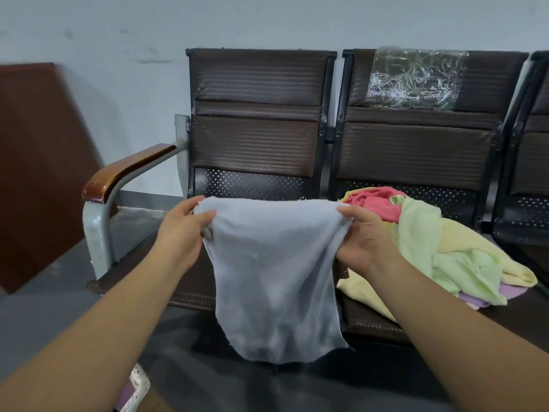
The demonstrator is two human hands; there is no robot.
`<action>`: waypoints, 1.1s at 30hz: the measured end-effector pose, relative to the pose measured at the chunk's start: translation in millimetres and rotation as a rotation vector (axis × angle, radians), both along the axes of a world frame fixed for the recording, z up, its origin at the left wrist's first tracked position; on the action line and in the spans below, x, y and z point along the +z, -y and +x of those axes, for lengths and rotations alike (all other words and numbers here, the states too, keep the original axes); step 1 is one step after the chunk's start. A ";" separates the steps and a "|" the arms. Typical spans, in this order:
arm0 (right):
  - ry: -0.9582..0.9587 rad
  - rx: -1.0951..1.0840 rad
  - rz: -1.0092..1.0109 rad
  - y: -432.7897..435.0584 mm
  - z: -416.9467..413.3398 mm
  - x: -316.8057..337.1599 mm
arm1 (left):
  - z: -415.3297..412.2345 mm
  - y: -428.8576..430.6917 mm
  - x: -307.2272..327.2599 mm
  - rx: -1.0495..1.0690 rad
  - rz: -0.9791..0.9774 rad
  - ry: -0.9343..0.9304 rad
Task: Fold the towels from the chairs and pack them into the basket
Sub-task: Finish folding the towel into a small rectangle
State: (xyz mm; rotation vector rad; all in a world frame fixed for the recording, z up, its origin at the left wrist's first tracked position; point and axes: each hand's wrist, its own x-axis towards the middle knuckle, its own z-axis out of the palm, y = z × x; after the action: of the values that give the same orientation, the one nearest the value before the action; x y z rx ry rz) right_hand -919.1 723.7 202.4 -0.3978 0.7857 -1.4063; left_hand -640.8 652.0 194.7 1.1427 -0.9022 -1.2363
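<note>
The left hand (181,230) and right hand (364,236) each pinch a top corner of a grey towel (273,278). It hangs spread in front of the chair (255,138) and hides much of its seat. On the seat right of the chair lies a pile (445,248) of pink, green, yellow and purple towels. Below and left of the chair, the left forearm partly covers a white basket (136,388).

Wall (118,25): pale grey, scuffed, across the top of the frame.
Brown panel (38,162): tilted, at the left edge.
Plastic sheet (416,78): clear, crinkled, upper right.
Floor (44,307): dark grey, lower left.
</note>
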 end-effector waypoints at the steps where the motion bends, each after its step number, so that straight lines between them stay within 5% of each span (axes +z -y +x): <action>1: -0.028 0.054 0.068 0.6 1.5 -3.1 | 2.5 -3.5 -1.7 -0.001 -0.060 0.277; 4: -0.132 0.264 0.233 1.7 6.6 -12.1 | 4.1 -11.6 -1.9 -0.018 -0.274 0.887; 7: -0.139 0.145 0.191 4.6 8.6 -13.8 | 5.8 -6.6 -0.7 -0.022 -0.236 1.007; 9: -0.078 -0.014 0.095 6.6 5.9 -8.8 | 6.5 -5.4 -2.4 -0.033 -0.065 0.779; 13: -0.156 -0.102 0.053 10.8 2.7 0.8 | 10.9 -8.9 19.8 -0.219 0.240 -0.078; 16: -0.276 -0.172 -0.018 16.5 -0.2 18.3 | 24.5 -2.3 37.0 -0.321 0.122 -0.167; 18: -0.394 -0.242 -0.037 20.4 -4.5 31.0 | 36.5 1.8 50.2 -0.259 0.031 0.151; 21: -0.641 -0.268 -0.062 30.7 -15.4 49.5 | 57.2 13.9 82.0 -0.065 -0.203 0.881; 23: -0.754 -0.297 -0.060 37.0 -23.8 59.8 | 64.5 18.9 106.1 -0.007 -0.241 1.039; 25: -0.762 -0.322 -0.068 42.0 -29.5 70.2 | 67.0 24.2 120.4 -0.011 -0.209 0.972; 31: -0.606 -0.257 -0.189 49.5 -22.3 97.3 | 68.5 31.4 124.0 -0.075 -0.103 0.135; 33: -0.747 -0.196 -0.199 53.0 -21.5 96.3 | 74.0 31.1 116.9 -0.220 -0.106 0.317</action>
State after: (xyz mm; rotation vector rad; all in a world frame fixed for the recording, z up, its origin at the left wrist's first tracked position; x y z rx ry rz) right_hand -940.6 670.8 298.6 -1.0605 1.3136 -1.5301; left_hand -566.8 620.9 311.6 1.1977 -1.3457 -1.1835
